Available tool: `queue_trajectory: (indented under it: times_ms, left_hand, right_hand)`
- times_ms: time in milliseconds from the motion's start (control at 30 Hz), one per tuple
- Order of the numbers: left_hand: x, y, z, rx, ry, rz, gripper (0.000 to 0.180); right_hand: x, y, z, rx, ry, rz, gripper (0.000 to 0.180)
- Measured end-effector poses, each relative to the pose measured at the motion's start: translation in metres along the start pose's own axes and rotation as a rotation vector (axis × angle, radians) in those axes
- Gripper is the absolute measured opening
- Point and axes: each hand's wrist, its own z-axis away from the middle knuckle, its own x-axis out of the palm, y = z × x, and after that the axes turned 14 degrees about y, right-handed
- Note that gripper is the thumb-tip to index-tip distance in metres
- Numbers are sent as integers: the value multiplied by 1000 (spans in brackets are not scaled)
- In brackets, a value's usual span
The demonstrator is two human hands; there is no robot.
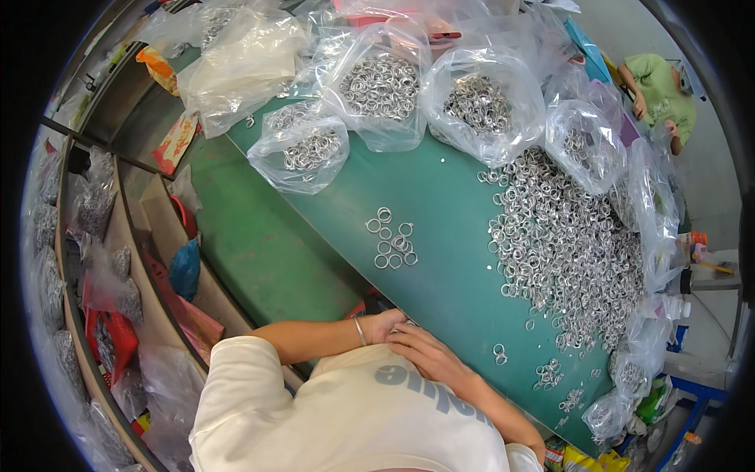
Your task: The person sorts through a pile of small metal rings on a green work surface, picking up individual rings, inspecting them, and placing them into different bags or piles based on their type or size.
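Note:
My left hand (383, 326), with a bangle on its wrist, is closed at the near edge of the green table (362, 177), close to my body. My right hand (425, 351) lies right against it, fingers bent and together over the left fingertips. A little silver glints between the two hands, but what they hold is mostly hidden. Beyond them on the tabletop lies a small group of silver metal rings (391, 245). To the right spreads a large heap of similar rings (570, 244), with a few small clusters (548, 374) nearer me.
Clear plastic bags of rings (381, 86) line the table's far side, and more bags (630, 376) follow its right edge. Shelves (130, 252) with bagged parts and a red basket (110, 346) stand at left. A person in green (659, 93) is at far right.

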Motion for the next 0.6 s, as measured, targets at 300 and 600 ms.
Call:
queue_trajectory:
  times_ms: [300, 600]
  left_hand:
    - [-9, 3, 41, 123, -195, -34, 29]
    - [3, -4, 84, 180, -124, 229, 27]
  right_hand:
    - [-10, -18, -21, 69, 339, 39, 28]
    - [-10, -13, -9, 180, 404, 42, 26]
